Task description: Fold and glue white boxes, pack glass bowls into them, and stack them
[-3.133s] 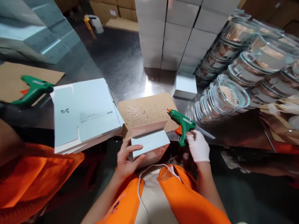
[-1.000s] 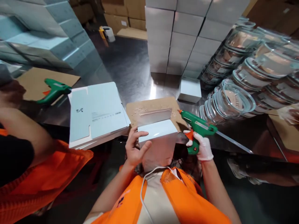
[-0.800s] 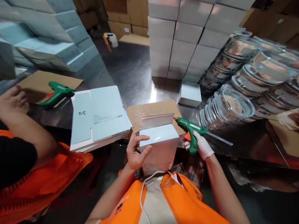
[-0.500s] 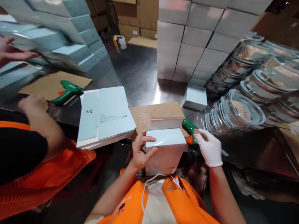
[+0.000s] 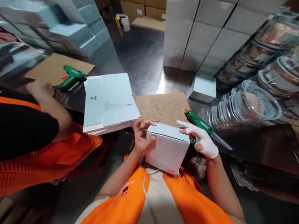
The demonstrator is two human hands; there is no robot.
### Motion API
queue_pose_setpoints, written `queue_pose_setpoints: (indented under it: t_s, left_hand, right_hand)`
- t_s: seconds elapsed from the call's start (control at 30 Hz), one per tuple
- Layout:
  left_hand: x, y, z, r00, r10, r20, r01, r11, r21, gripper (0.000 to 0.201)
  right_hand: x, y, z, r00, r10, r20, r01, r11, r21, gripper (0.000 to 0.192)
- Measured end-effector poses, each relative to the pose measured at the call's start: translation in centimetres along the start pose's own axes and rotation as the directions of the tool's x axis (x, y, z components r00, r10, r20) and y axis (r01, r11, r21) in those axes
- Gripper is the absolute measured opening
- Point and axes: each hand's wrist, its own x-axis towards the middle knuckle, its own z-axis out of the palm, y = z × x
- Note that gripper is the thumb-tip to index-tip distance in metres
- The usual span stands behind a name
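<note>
— Where were the hands?
— Low centre; the bare left hand [image 5: 141,137] and gloved right hand [image 5: 202,140], fingers spread, pressed the closed white box [image 5: 168,148] from either side.
— And beyond?
— The green glue gun [image 5: 198,122] lay just right, beside the cardboard sheet [image 5: 163,107].

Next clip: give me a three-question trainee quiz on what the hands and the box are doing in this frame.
1. True or false: the gloved right hand grips the green glue gun.
2. Which hand is bare? A left hand; B right hand.
3. Fill in: the glue gun's nozzle end lies on a sheet of ____.

Key
1. False; the gun lies on the steel table, and the right hand's fingers press the white box.
2. A.
3. Cardboard.
</note>
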Motion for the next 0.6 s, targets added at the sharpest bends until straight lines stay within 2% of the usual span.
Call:
queue_pose_setpoints:
  t_s: [0.07,0.13,0.2,0.27,0.4,0.5,0.6]
  left_hand:
    - [0.1,0.1,-0.4,0.999,-0.014,0.045,0.013,1.000,0.023,0.044]
    - [0.1,0.3,-0.7,0.996,-0.044,0.078,0.041,0.998,0.038,0.044]
    - [0.0,0.7,-0.9,0.993,-0.070,0.093,0.068,0.997,0.034,0.043]
    - [-0.2,1.0,-0.9,0.991,-0.083,0.108,0.082,0.996,0.021,0.042]
    - [-0.2,1.4,-0.8,0.993,-0.029,0.114,0.033,0.999,-0.032,0.037]
    - [-0.1,1.5,-0.9,0.993,0.005,0.119,0.001,0.999,-0.047,0.033]
    - [0.0,1.7,-1.2,0.992,0.019,0.122,-0.015,0.999,-0.033,0.032]
  right_hand:
    - [0.0,-0.6,0.4,0.997,-0.072,0.035,0.075,0.993,-0.095,0.060]
    - [0.3,-0.8,1.0,0.980,-0.161,0.115,0.183,0.958,-0.219,0.043]
    - [0.6,-0.6,1.4,0.944,-0.258,0.205,0.313,0.896,-0.314,0.036]
    - [0.7,-0.2,1.5,0.910,-0.327,0.254,0.402,0.843,-0.356,0.036]
    - [0.6,0.5,1.5,0.881,-0.384,0.277,0.469,0.789,-0.396,0.038]
    - [0.4,0.7,1.8,0.841,-0.451,0.300,0.538,0.757,-0.371,0.040]
    - [0.6,0.2,2.0,0.843,-0.429,0.325,0.534,0.743,-0.403,0.041]
